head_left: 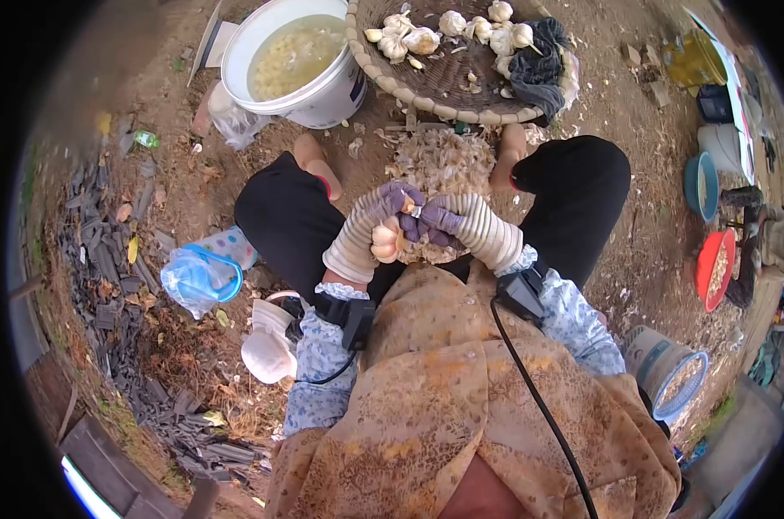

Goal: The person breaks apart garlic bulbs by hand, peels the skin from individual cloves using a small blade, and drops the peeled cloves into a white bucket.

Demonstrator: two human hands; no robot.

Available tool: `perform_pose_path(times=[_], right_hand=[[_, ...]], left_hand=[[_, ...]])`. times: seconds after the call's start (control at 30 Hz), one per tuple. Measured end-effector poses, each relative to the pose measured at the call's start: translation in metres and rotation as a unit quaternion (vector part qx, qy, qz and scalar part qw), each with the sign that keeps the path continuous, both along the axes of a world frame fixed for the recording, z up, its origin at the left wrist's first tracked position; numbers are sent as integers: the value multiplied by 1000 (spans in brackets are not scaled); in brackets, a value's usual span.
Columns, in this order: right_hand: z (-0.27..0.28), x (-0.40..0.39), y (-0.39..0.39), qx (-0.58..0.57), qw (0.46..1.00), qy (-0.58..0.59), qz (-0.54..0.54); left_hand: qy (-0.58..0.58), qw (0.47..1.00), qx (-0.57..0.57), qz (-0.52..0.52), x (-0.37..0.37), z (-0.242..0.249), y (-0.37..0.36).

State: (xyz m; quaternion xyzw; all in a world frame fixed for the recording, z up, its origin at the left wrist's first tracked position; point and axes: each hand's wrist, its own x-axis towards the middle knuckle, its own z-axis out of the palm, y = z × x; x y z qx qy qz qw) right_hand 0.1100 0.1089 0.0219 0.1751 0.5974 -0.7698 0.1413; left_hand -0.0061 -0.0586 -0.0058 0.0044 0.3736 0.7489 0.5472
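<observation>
My left hand (381, 212), in a striped glove with purple fingers, is closed round garlic. Peeled-looking garlic cloves (385, 241) show at its palm side. My right hand (448, 221), gloved the same way, meets it in front of my lap. Its fingers are pressed together at a small piece of garlic (408, 206) between the two hands. Below them a heap of garlic skins (444, 160) lies on the ground between my feet. Beyond my feet stands a round woven basket (435, 105) with whole garlic bulbs (422, 40) and a dark cloth (539, 69) in it.
A white bucket (327, 108) of water and pale cloves stands ahead on the left. Nearer on the left is a small bucket (227, 246) with a blue plastic bag (188, 281). At right are a patterned bucket (660, 359), a red basin (703, 268) and a person (777, 242).
</observation>
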Motion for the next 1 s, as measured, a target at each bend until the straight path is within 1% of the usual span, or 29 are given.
perform_pose_path(times=[0.03, 0.07, 0.13, 0.17, 0.2, 0.23, 0.3, 0.33, 0.37, 0.4, 0.43, 0.47, 0.5, 0.57, 0.6, 0.67, 0.7, 0.77, 0.8, 0.83, 0.87, 0.9, 0.97, 1.0], right_hand=[[0, 1, 1, 1, 1000, 2, 0], [2, 1, 1, -8, 1000, 7, -7], [3, 0, 2, -17, 1000, 14, -15], [3, -1, 0, 46, 999, 20, -14], [3, -2, -1, 108, 994, 26, -13], [4, -3, -1, 106, 994, 26, -14], [8, -4, -1, 172, 983, 57, 6], [1, -4, -2, 205, 973, 102, 4], [1, -3, -1, 204, 974, 103, 5], [6, -2, 0, 146, 987, 72, 7], [10, -3, 1, 87, 995, 39, 9], [12, -3, 1, 85, 995, 42, 11], [14, -3, 2, 78, 996, 41, 11], [14, -4, 2, 69, 997, 41, 12], [13, -5, 3, 87, 996, 32, 16], [11, -4, 3, 101, 994, 22, 20], [9, -4, 3, 100, 994, 32, 14], [6, -3, 3, 97, 994, 42, 9], [4, -2, 4, 105, 993, 57, 14], [4, -2, 5, 113, 991, 71, 20], [9, -2, 7, 103, 993, 48, 39], [9, -2, 8, 103, 993, 50, 40], [8, -1, 8, 98, 993, 33, 57], [8, -1, 8, 97, 993, 33, 57]], left_hand=[[-31, 999, 24, -21, 0, 0, 0], [-29, 999, 25, -21, -1, 0, 0], [23, 998, -51, -31, -4, 6, 0], [24, 998, -52, -31, -4, 1, 2], [113, 991, -71, 0, -3, 0, 8], [200, 975, -90, 29, -1, 0, 12], [206, 974, -81, 35, 8, 3, 10], [207, 972, -113, 6, 7, 3, 9], [207, 967, -144, -23, 7, 3, 7], [209, 967, -146, -21, 7, 1, 6], [87, 990, -110, 24, 7, -2, 5], [-37, 994, -71, 68, 8, -5, 3], [-35, 994, -72, 70, 7, -8, 2], [-148, 987, -7, 56, 4, -13, -3], [-147, 987, -7, 58, 4, -7, -4], [-58, 997, -42, 23, 6, 7, -6], [-57, 997, -43, 24, 6, 13, -4], [-71, 992, -83, 66, 7, 21, -1], [-70, 992, -84, 67, 5, 14, -3], [-36, 994, -86, 60, 0, 2, -5], [-2, 995, -87, 53, -3, -7, -7], [0, 995, -87, 54, -3, 0, -4], [149, 972, -168, 67, 2, 16, 4], [148, 972, -169, 67, 2, 14, 4]])
